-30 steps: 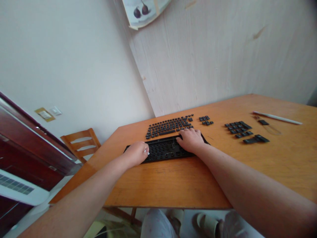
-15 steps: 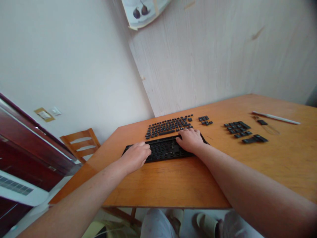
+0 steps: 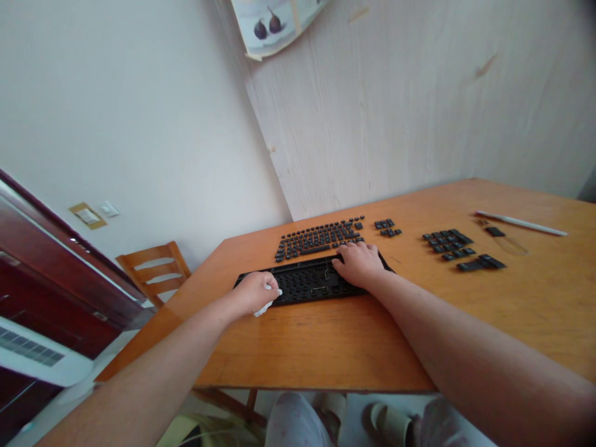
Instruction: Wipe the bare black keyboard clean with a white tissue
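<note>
A black keyboard with its keycaps off lies on the table in front of me, showing rows of bare key holes and thin wire bars. My left hand is closed around a crumpled white tissue, which pokes out below the fingers at the keyboard's left part, by its near edge. On the keyboard's right part rests my right hand, its fingers over the far edge and its thumb on the key area, gripping it. The left end of the keyboard is partly hidden behind my left hand.
Behind the keyboard, loose black keycaps lie in rows. A small keycap group and number-pad keycaps sit farther right. A small dark tool with a wire loop and a white pen-like stick are at the right.
My left hand has turned and drawn slightly down and left on the keyboard, so the white tissue now shows. My right hand stays in place. The view has shifted a little.
</note>
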Demonstrator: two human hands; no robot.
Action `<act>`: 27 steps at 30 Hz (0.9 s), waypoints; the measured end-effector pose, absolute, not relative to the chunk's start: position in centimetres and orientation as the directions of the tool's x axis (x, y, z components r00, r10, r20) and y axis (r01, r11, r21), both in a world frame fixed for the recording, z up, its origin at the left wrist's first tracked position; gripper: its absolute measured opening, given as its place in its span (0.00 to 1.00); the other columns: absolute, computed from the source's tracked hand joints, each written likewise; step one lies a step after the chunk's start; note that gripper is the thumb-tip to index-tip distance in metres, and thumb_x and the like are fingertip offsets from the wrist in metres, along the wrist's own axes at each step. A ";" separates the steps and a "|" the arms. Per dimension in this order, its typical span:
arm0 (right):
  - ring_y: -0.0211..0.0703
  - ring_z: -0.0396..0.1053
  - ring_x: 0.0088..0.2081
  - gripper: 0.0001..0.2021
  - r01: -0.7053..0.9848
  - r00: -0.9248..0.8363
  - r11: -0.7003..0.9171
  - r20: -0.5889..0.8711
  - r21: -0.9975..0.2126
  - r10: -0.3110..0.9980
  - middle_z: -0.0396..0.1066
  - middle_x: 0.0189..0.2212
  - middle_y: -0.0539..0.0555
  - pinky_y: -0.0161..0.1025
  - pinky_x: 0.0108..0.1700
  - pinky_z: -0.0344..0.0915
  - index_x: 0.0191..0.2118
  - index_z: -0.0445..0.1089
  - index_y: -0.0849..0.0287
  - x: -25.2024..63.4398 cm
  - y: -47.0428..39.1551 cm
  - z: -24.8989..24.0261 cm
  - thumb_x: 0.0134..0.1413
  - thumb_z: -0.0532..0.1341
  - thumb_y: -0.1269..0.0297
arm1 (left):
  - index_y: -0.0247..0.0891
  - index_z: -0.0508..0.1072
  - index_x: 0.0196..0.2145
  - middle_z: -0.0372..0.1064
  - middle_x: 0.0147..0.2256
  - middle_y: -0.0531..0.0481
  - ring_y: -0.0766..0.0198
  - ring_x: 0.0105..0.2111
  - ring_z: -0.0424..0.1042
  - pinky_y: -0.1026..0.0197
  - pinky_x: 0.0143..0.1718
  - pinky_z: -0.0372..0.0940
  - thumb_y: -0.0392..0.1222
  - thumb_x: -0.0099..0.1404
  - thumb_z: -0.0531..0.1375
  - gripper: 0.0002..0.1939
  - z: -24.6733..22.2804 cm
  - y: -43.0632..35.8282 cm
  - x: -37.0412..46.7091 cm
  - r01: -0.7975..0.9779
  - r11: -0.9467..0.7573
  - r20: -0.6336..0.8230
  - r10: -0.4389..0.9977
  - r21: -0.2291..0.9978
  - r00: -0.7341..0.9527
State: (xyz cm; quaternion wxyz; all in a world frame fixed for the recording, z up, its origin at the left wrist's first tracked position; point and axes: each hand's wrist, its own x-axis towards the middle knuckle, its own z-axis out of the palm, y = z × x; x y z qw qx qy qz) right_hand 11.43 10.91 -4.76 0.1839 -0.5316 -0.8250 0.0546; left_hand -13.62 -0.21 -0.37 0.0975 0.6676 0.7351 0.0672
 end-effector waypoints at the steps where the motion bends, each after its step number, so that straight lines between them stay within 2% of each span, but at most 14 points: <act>1: 0.60 0.62 0.52 0.21 0.857 -0.367 0.430 0.248 -0.285 0.896 0.70 0.50 0.62 0.55 0.52 0.52 0.50 0.71 0.57 11.4 10.9 -4.8 0.60 0.50 0.52 | 0.36 0.73 0.31 0.70 0.20 0.53 0.66 0.19 0.67 0.67 0.20 0.56 0.44 0.58 0.57 0.09 -0.5 -0.2 -13.6 0.969 0.108 -0.055 0.994 0.221 -0.098; 5: 0.60 0.62 0.52 0.21 0.856 -0.369 0.434 0.256 -0.282 0.894 0.70 0.50 0.62 0.55 0.52 0.52 0.49 0.71 0.58 11.4 10.9 -4.9 0.60 0.50 0.52 | 0.37 0.74 0.29 0.71 0.22 0.52 0.64 0.22 0.68 0.65 0.23 0.57 0.41 0.58 0.57 0.08 -0.3 0.0 -13.4 0.989 0.052 -0.025 0.998 0.140 -0.049; 9: 0.60 0.62 0.52 0.21 0.861 -0.364 0.424 0.240 -0.282 0.900 0.70 0.50 0.63 0.55 0.53 0.52 0.49 0.71 0.57 11.4 10.9 -4.8 0.60 0.50 0.52 | 0.38 0.75 0.28 0.73 0.31 0.48 0.61 0.32 0.70 0.61 0.34 0.61 0.37 0.57 0.57 0.06 0.4 -0.2 -12.8 0.993 -0.119 0.001 0.993 0.023 0.119; 11: 0.60 0.62 0.52 0.21 0.860 -0.363 0.424 0.246 -0.284 0.899 0.71 0.50 0.62 0.55 0.53 0.52 0.49 0.72 0.58 11.4 10.9 -4.8 0.60 0.51 0.52 | 0.38 0.74 0.28 0.71 0.32 0.46 0.59 0.34 0.69 0.59 0.38 0.61 0.36 0.59 0.57 0.06 0.8 -0.5 -12.5 0.980 -0.196 -0.006 0.981 -0.031 0.196; 17: 0.61 0.62 0.52 0.21 0.857 -0.366 0.428 0.246 -0.286 0.897 0.70 0.50 0.62 0.55 0.52 0.52 0.50 0.71 0.57 11.4 10.9 -4.8 0.60 0.51 0.52 | 0.39 0.73 0.28 0.69 0.32 0.45 0.57 0.37 0.66 0.56 0.40 0.61 0.37 0.64 0.53 0.10 1.3 -1.1 -12.6 0.913 -0.381 -0.038 0.924 -0.144 0.380; 19: 0.61 0.62 0.52 0.22 0.856 -0.369 0.431 0.245 -0.285 0.896 0.70 0.51 0.63 0.55 0.52 0.52 0.50 0.71 0.58 11.4 10.9 -4.7 0.60 0.50 0.52 | 0.39 0.72 0.27 0.68 0.32 0.45 0.57 0.37 0.66 0.57 0.41 0.61 0.37 0.63 0.54 0.09 1.3 -1.2 -13.0 0.926 -0.372 -0.035 0.928 -0.058 0.370; 22: 0.61 0.62 0.53 0.22 0.856 -0.372 0.432 0.242 -0.285 0.896 0.70 0.51 0.63 0.55 0.52 0.52 0.51 0.71 0.57 11.4 10.8 -4.7 0.60 0.50 0.52 | 0.38 0.73 0.27 0.69 0.30 0.48 0.59 0.35 0.68 0.59 0.39 0.63 0.39 0.60 0.57 0.06 1.2 -1.2 -13.9 0.957 -0.240 -0.043 0.967 0.164 0.250; 24: 0.61 0.62 0.52 0.22 0.857 -0.368 0.429 0.242 -0.287 0.898 0.70 0.51 0.62 0.55 0.52 0.52 0.50 0.71 0.57 11.4 10.8 -4.7 0.59 0.50 0.51 | 0.37 0.72 0.30 0.68 0.26 0.50 0.63 0.27 0.68 0.62 0.31 0.63 0.44 0.62 0.56 0.09 1.2 -1.1 -14.4 0.958 -0.148 -0.064 0.984 0.244 0.168; 27: 0.60 0.62 0.52 0.21 0.855 -0.368 0.432 0.252 -0.286 0.895 0.70 0.50 0.62 0.55 0.52 0.53 0.49 0.72 0.57 11.4 10.9 -4.7 0.59 0.50 0.52 | 0.37 0.70 0.33 0.62 0.18 0.57 0.68 0.16 0.61 0.66 0.19 0.57 0.51 0.63 0.55 0.14 1.2 -0.9 -14.7 0.915 0.057 -0.072 0.997 0.400 -0.031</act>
